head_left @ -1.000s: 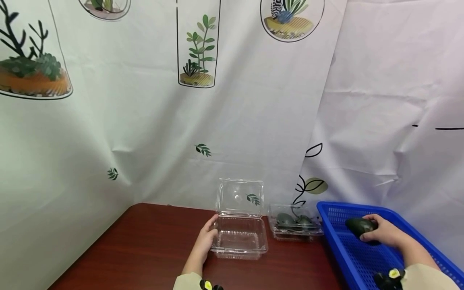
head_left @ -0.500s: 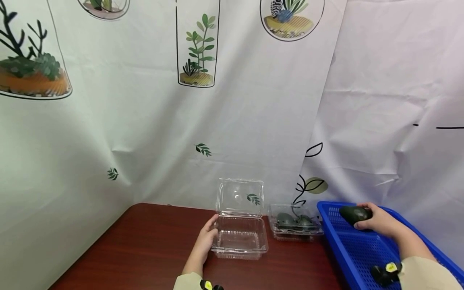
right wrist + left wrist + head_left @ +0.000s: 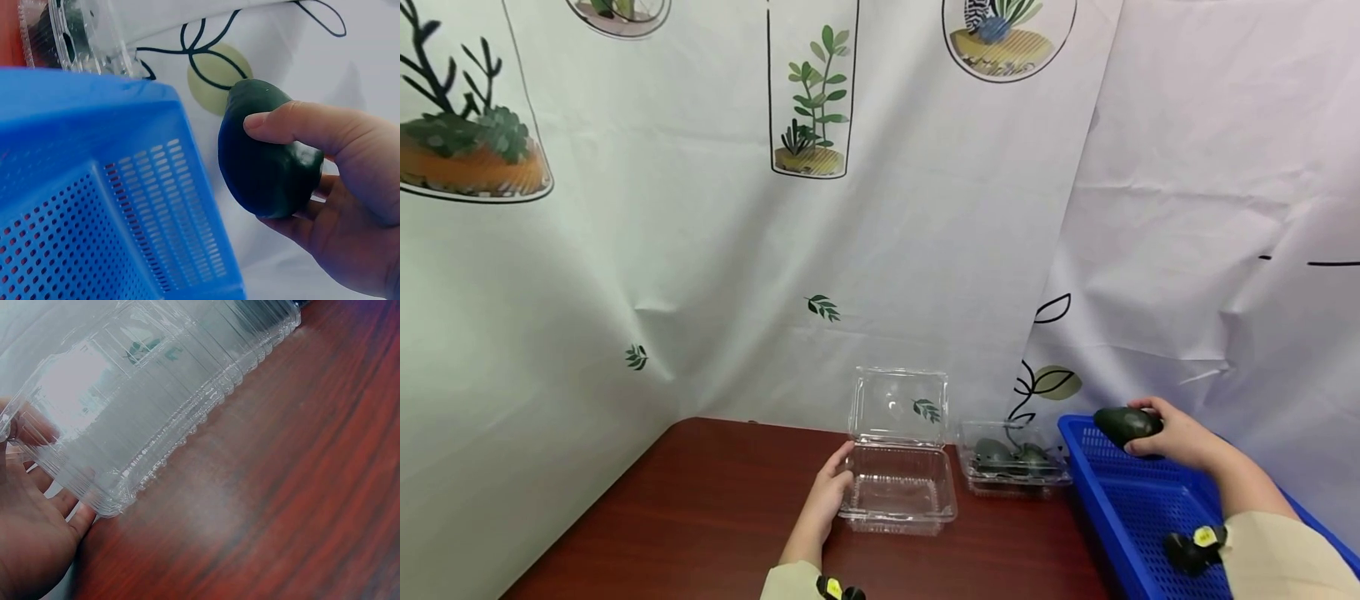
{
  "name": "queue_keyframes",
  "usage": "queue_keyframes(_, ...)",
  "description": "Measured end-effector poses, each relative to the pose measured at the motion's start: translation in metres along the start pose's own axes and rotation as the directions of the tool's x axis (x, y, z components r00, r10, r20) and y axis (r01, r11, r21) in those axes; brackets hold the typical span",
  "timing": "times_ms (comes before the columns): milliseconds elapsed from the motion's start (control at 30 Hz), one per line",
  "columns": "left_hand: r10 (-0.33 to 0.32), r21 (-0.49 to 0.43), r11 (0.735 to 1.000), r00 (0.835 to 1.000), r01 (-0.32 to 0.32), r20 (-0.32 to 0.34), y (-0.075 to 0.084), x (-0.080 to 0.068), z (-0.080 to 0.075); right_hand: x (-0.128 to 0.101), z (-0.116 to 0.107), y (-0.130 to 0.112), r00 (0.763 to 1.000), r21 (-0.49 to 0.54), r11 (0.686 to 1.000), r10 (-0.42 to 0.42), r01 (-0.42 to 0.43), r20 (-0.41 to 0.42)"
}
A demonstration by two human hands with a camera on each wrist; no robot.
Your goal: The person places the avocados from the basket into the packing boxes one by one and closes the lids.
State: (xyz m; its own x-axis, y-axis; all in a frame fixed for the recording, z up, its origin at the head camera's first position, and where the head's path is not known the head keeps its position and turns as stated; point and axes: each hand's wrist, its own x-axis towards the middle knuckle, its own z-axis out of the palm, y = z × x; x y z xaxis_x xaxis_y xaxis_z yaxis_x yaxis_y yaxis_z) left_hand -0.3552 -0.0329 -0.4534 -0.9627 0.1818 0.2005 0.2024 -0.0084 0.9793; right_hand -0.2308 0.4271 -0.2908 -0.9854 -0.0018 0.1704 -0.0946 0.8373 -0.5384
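Note:
My right hand (image 3: 1176,435) grips a dark green avocado (image 3: 1124,424) (image 3: 265,153) in the air above the far end of a blue perforated basket (image 3: 1142,508) (image 3: 94,206). My left hand (image 3: 829,495) (image 3: 28,525) holds the left side of an open, empty clear clamshell box (image 3: 898,492) (image 3: 156,394) on the red-brown table (image 3: 700,517), thumb on its rim. The box's lid (image 3: 898,406) stands upright behind it.
A second clear box (image 3: 1013,467) with dark avocados inside sits shut between the open box and the basket. A white curtain (image 3: 850,208) printed with plants hangs close behind the table. Bare wood lies in front and to the left.
My right hand has lifted the avocado up out of the basket and slightly left. The left hand and the open box have not moved.

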Motion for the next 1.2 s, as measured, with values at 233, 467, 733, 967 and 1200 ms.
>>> queue_keyframes(233, 0.002, -0.002, 1.000, 1.000, -0.002, -0.006, 0.000, 0.001, 0.000, 0.007, 0.003, -0.014, 0.999, -0.039, 0.999, -0.037, 0.035, -0.033)
queue_keyframes(467, 0.008, -0.006, 1.000, 1.000, -0.008, -0.011, 0.002, 0.001, 0.001, 0.012, 0.009, -0.023, 0.999, -0.059, 0.997, -0.046, 0.044, -0.027)
queue_keyframes(733, 0.008, -0.012, 1.000, 1.000, -0.008, -0.011, 0.002, 0.001, 0.001, 0.015, 0.016, -0.032, 0.998, -0.011, 0.998, -0.061, 0.061, 0.001)
queue_keyframes(967, -0.002, -0.010, 1.000, 1.000, 0.001, -0.020, -0.001, 0.001, 0.000, 0.019, 0.019, -0.041, 0.998, -0.012, 0.998, -0.056, 0.056, 0.007)
queue_keyframes(1200, 0.009, -0.014, 1.000, 1.000, -0.009, -0.020, 0.000, 0.001, 0.000, 0.025, 0.022, -0.050, 0.997, 0.006, 0.997, -0.073, 0.073, 0.013)
